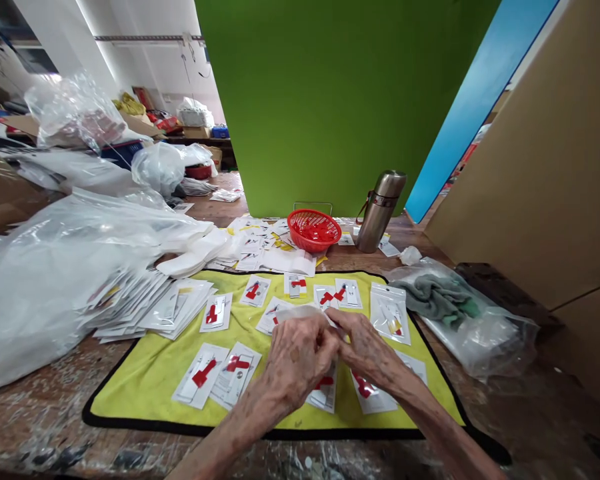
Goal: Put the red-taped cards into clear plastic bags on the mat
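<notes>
Head view: left hand (297, 350) and right hand (365, 340) meet, fingers curled closed on a whitish translucent plastic bag (299, 311) poking out beyond the left knuckles, probably pinched for control. White flat packets (189, 381) with red plastic pieces (204, 373) lie around the grip on a black-edged yellow cloth (147, 373), likely spread for reach.

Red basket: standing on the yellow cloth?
No, the red basket stands beyond the far edge of the yellow cloth.
</notes>
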Demonstrator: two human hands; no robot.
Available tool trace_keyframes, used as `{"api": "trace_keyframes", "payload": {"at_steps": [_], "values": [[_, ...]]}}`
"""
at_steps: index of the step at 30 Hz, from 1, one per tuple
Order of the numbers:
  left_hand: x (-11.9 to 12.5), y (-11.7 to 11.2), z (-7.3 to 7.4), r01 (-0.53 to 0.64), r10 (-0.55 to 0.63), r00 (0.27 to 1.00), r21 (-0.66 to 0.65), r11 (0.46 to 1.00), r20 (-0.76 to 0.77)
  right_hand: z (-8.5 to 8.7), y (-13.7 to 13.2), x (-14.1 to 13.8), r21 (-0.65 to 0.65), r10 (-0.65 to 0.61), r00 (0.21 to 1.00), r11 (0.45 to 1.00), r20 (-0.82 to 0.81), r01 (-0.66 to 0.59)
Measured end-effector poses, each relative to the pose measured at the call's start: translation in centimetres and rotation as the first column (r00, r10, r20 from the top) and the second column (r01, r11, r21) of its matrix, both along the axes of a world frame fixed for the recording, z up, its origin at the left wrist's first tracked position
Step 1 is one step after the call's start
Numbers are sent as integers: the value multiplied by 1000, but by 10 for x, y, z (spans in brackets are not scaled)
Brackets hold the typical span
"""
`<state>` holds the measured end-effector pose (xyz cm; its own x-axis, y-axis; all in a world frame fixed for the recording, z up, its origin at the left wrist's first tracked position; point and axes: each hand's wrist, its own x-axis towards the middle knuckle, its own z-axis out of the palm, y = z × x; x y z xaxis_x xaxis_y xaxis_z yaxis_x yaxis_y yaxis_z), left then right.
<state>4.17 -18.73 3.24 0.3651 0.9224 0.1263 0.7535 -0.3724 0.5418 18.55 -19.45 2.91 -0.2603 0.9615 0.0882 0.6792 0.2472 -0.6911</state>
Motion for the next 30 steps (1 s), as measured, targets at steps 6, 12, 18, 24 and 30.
{"api": "trace_keyframes", "payload": {"at_steps": [6,12,18,24,30], "values": [[-24,9,1,-138,193,888,-158,978,418,10,-4,15,-241,-176,962,963,-207,124],[-34,13,-6,447,389,498,-614,650,775,14,-16,15,-485,-240,780,870,-578,-92],[-29,2,-18,455,363,489,-587,670,793,3,-19,10,-466,-296,775,885,-558,2],[-36,4,-19,296,305,570,-537,790,763,3,-23,0,-460,-145,737,853,-660,-245],[-50,3,-15,142,91,795,-330,933,600,-5,-21,1,-458,-258,801,889,-540,-23]]}}
